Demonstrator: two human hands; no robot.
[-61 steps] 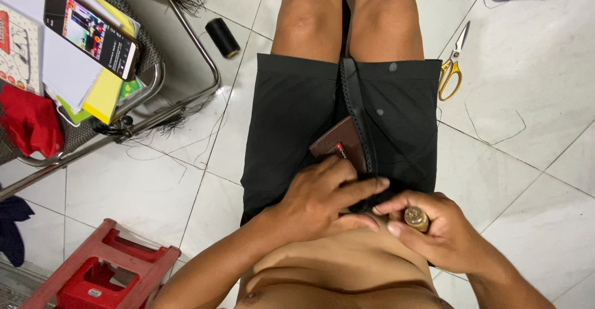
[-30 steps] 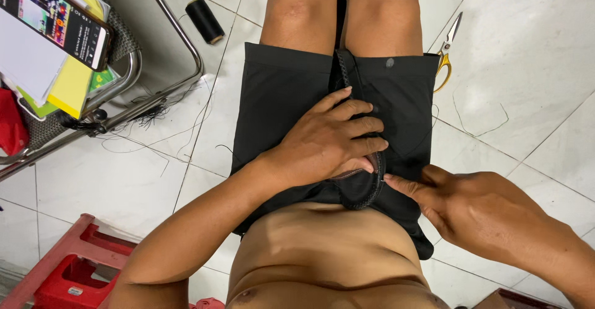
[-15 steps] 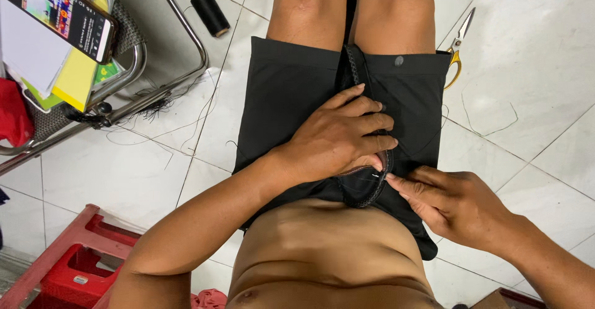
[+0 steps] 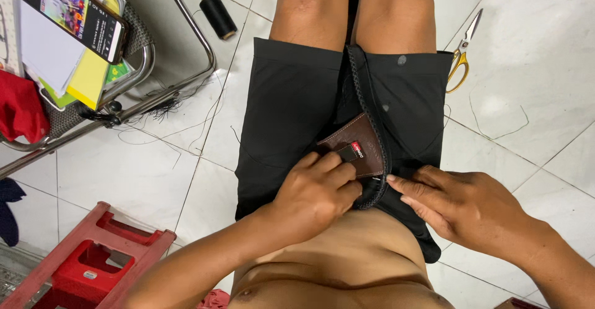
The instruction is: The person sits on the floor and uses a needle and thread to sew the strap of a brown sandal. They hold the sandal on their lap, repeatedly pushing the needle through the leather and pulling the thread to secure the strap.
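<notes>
The floor [image 4: 545, 135] is pale, glossy square tiles with thin grey joints, strewn with loose black threads. A metal-framed chair [image 4: 180, 48] stands at the upper left, and a red plastic stool [image 4: 93, 259] sits at the lower left corner. Light is bright and even.

wallet [image 4: 354, 146] partly hidden, perhaps pocketed
</notes>
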